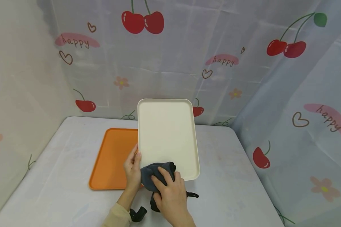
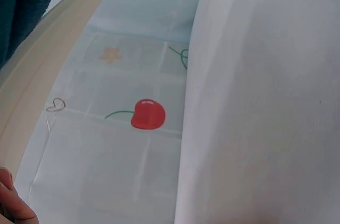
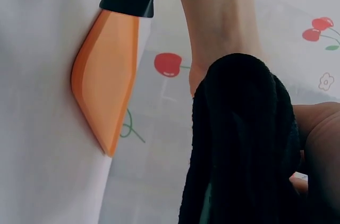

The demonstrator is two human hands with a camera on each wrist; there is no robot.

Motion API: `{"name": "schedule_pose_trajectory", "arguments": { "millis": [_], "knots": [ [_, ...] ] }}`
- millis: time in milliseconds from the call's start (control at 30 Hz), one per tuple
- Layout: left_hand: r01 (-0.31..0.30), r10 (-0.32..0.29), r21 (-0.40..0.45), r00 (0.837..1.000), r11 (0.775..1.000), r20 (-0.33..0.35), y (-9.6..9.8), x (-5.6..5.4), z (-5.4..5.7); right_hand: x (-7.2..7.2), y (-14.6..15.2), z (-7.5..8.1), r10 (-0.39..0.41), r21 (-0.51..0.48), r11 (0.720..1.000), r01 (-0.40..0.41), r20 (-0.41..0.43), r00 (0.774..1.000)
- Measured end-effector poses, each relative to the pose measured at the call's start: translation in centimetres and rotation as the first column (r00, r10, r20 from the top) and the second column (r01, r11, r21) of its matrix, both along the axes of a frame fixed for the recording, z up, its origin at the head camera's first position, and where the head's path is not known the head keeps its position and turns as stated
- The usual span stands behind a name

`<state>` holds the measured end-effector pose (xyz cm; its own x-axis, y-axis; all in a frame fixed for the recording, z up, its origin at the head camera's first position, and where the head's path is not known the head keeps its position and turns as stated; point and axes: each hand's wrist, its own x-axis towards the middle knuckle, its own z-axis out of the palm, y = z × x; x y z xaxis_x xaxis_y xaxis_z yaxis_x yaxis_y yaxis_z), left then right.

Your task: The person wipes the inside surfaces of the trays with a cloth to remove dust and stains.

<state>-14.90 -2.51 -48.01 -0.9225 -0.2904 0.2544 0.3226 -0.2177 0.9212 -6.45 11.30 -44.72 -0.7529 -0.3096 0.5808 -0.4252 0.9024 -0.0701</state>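
In the head view a cream rectangular tray (image 1: pixel 166 135) is held up, tilted, its inner face toward me. My left hand (image 1: pixel 133 171) grips its left edge. A folded dark blue-grey cloth (image 1: pixel 151 178) lies against the tray's lower left corner, and my right hand (image 1: pixel 170 195) holds it there with bent, spread fingers. The left wrist view has the tray's edge (image 2: pixel 50 57), part of the cloth (image 2: pixel 24 9) and some fingertips (image 2: pixel 15 205). From the right wrist, the bunched cloth (image 3: pixel 239 139) looks nearly black and hides much of the hand.
An orange tray (image 1: pixel 113 160) lies flat on the white table (image 1: pixel 224 186), left of and partly behind the cream one. Black wrist-worn gear (image 1: pixel 138 215) shows near both wrists. Cherry-printed curtains (image 1: pixel 173 56) stand around the table's back and sides.
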Motion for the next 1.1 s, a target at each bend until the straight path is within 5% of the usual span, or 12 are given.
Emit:
{"name": "schedule_pose_trajectory", "arguments": {
  "millis": [400, 1100],
  "knots": [
    [0.016, -0.016, -0.008, 1.000, 1.000, -0.008, -0.3, -0.2, 0.0, -0.2, 2.1, -0.1, -0.120, -0.061, 0.991, 0.121, 0.022, 0.993],
    [0.004, -0.004, -0.001, 1.000, 1.000, -0.012, -0.4, -0.4, 0.2, -0.4, 6.3, 0.6, -0.316, -0.117, 0.936, 0.332, 0.136, 0.939]
  ]
}}
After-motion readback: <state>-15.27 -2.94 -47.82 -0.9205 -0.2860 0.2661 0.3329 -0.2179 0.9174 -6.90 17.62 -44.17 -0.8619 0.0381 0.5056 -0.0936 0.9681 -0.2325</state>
